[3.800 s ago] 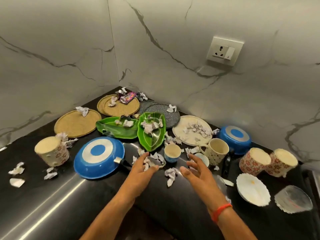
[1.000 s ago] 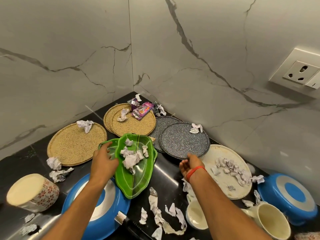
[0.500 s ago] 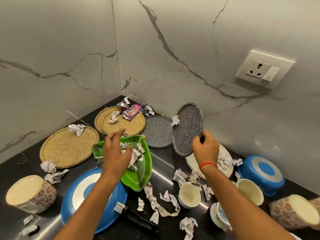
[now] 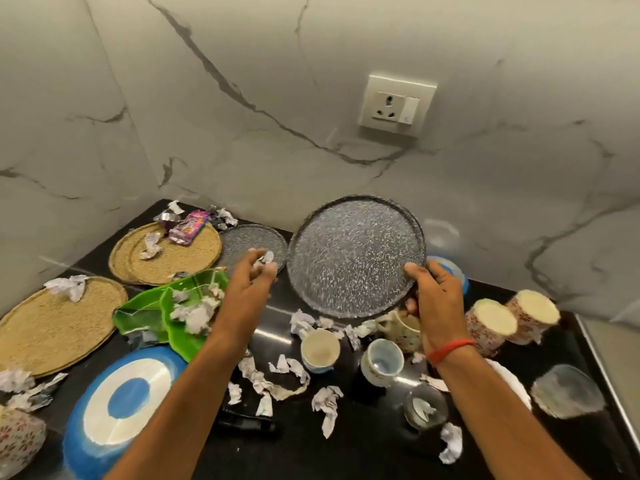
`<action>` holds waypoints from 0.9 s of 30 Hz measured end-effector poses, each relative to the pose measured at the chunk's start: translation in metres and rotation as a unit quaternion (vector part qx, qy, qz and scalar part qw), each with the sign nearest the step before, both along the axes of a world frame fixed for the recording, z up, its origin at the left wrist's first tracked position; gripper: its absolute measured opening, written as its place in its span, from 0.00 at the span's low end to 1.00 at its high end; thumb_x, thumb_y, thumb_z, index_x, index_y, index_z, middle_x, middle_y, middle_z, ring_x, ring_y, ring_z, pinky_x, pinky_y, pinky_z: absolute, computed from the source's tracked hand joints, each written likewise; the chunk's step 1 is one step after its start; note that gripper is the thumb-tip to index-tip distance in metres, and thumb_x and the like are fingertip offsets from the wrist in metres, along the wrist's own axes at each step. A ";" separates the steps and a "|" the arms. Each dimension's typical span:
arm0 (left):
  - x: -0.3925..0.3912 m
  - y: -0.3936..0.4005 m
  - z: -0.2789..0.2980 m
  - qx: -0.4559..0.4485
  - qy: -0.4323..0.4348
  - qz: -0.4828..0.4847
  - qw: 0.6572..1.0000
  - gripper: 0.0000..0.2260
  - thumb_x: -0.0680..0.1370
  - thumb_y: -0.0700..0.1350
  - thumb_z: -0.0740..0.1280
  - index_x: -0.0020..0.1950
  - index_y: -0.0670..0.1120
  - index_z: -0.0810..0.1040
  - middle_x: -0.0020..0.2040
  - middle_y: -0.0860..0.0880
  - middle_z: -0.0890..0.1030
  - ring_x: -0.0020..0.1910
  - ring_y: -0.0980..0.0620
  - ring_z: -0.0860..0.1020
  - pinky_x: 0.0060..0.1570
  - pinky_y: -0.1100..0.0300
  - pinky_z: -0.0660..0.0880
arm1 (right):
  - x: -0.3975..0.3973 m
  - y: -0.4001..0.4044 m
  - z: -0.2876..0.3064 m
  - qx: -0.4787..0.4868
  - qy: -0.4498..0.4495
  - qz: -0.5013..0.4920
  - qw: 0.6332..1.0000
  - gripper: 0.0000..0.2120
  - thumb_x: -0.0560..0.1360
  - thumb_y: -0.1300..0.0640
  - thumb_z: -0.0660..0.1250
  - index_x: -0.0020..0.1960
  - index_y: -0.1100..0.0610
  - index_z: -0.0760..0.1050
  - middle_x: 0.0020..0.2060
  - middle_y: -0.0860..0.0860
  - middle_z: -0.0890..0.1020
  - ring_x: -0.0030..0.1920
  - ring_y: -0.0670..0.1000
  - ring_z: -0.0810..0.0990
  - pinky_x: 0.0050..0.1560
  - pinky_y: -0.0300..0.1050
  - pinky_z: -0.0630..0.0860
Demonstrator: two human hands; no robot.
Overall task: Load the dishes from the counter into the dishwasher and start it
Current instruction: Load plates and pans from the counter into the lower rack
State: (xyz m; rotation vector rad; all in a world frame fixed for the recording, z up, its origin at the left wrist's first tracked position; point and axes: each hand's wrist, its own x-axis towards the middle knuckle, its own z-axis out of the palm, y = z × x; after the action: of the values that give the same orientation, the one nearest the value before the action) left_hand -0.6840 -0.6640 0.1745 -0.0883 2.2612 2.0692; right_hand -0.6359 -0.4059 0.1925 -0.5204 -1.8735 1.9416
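Observation:
My right hand [image 4: 433, 292] grips the right rim of a speckled grey plate [image 4: 353, 254], held up and tilted toward me above the black counter [image 4: 374, 452]. My left hand [image 4: 251, 282] hovers over the counter and pinches a crumpled paper scrap [image 4: 266, 258]. A second grey plate [image 4: 242, 242] lies flat behind it. Green leaf-shaped dishes [image 4: 166, 306] with paper in them sit to the left. A blue pan [image 4: 117, 407] lies upside down at the front left. Two cups [image 4: 320, 348] [image 4: 382, 362] and a spotted mug [image 4: 403, 329] stand under the raised plate.
Three woven tan plates [image 4: 52, 327] [image 4: 180, 254] lie at the back left with a snack wrapper [image 4: 188, 228]. Floral bowls [image 4: 491, 323] stand at the right, clear bowls [image 4: 568, 393] at the front right. Paper scraps [image 4: 325, 403] litter the counter. A wall socket [image 4: 394, 105] sits above.
My right hand has raised the grey plate and turned its face toward me. My left hand left the green dish and now pinches a paper scrap beside the plate.

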 end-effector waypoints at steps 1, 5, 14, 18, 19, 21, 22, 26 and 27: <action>0.001 0.013 0.007 0.031 -0.031 -0.024 0.999 0.16 0.85 0.53 0.61 0.73 0.54 0.71 0.64 0.48 0.79 0.62 0.49 0.80 0.65 0.46 0.75 | 0.015 0.010 0.002 -0.018 -0.004 -0.009 1.000 0.08 0.80 0.61 0.65 0.42 0.56 0.78 0.28 0.48 0.75 0.21 0.45 0.67 0.20 0.36 0.65; 0.017 0.071 0.036 0.107 -0.121 -0.115 0.980 0.16 0.86 0.55 0.55 0.60 0.51 0.80 0.52 0.47 0.85 0.47 0.50 0.82 0.46 0.55 0.77 | 0.074 0.052 0.007 -0.063 -0.003 -0.031 0.998 0.09 0.79 0.63 0.66 0.43 0.55 0.82 0.36 0.50 0.84 0.31 0.44 0.79 0.27 0.35 0.74; 0.119 0.199 0.044 0.043 -0.112 -0.268 0.956 0.12 0.85 0.38 0.59 0.57 0.45 0.83 0.39 0.50 0.84 0.32 0.55 0.81 0.31 0.63 0.79 | 0.240 0.152 0.002 -0.085 -0.038 -0.174 0.980 0.08 0.80 0.60 0.66 0.48 0.61 0.83 0.46 0.56 0.87 0.48 0.55 0.84 0.56 0.53 0.79; 0.179 0.258 0.041 0.041 -0.121 -0.333 0.934 0.12 0.84 0.37 0.60 0.57 0.45 0.83 0.39 0.50 0.85 0.33 0.56 0.82 0.30 0.64 0.78 | 0.322 0.191 -0.005 -0.111 -0.038 -0.235 0.965 0.10 0.80 0.57 0.66 0.50 0.62 0.83 0.47 0.57 0.87 0.50 0.57 0.85 0.54 0.51 0.81; 0.190 0.271 0.040 0.040 -0.123 -0.347 0.929 0.12 0.84 0.37 0.60 0.58 0.46 0.83 0.40 0.50 0.85 0.34 0.56 0.82 0.30 0.63 0.78 | 0.340 0.198 -0.007 -0.125 -0.034 -0.251 0.959 0.10 0.80 0.56 0.66 0.49 0.61 0.84 0.45 0.55 0.87 0.48 0.55 0.85 0.51 0.49 0.80; 0.218 0.306 0.037 0.031 -0.123 -0.381 0.916 0.12 0.84 0.38 0.60 0.59 0.45 0.83 0.42 0.49 0.85 0.35 0.55 0.82 0.31 0.63 0.79 | 0.382 0.215 -0.010 -0.143 -0.032 -0.293 0.945 0.10 0.81 0.55 0.66 0.50 0.59 0.83 0.42 0.53 0.86 0.44 0.52 0.83 0.45 0.45 0.78; 0.233 0.325 0.036 0.026 -0.127 -0.394 0.910 0.12 0.85 0.38 0.60 0.60 0.44 0.82 0.43 0.48 0.86 0.35 0.54 0.82 0.31 0.62 0.80 | 0.404 0.223 -0.011 -0.148 -0.033 -0.315 0.937 0.11 0.81 0.55 0.65 0.52 0.60 0.82 0.41 0.52 0.85 0.42 0.51 0.81 0.42 0.44 0.78; 0.291 0.392 0.031 0.016 -0.143 -0.453 0.880 0.11 0.85 0.37 0.60 0.61 0.42 0.81 0.43 0.47 0.85 0.34 0.54 0.83 0.33 0.61 0.82 | 0.488 0.248 -0.019 -0.167 -0.024 -0.407 0.898 0.10 0.82 0.57 0.64 0.52 0.61 0.82 0.39 0.52 0.83 0.39 0.50 0.79 0.34 0.41 0.79; 0.306 0.406 0.028 0.008 -0.146 -0.477 0.867 0.11 0.85 0.38 0.60 0.62 0.42 0.81 0.44 0.47 0.86 0.36 0.54 0.83 0.35 0.59 0.82 | 0.508 0.252 -0.021 -0.170 -0.019 -0.434 0.885 0.09 0.82 0.57 0.64 0.50 0.59 0.82 0.39 0.50 0.84 0.39 0.50 0.79 0.35 0.41 0.79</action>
State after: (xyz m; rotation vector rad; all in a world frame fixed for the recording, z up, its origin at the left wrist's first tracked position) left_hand -0.3779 -0.2577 0.2022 0.5613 1.5785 1.3977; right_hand -0.1275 -0.1541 0.1718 -1.2502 -0.9916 1.5930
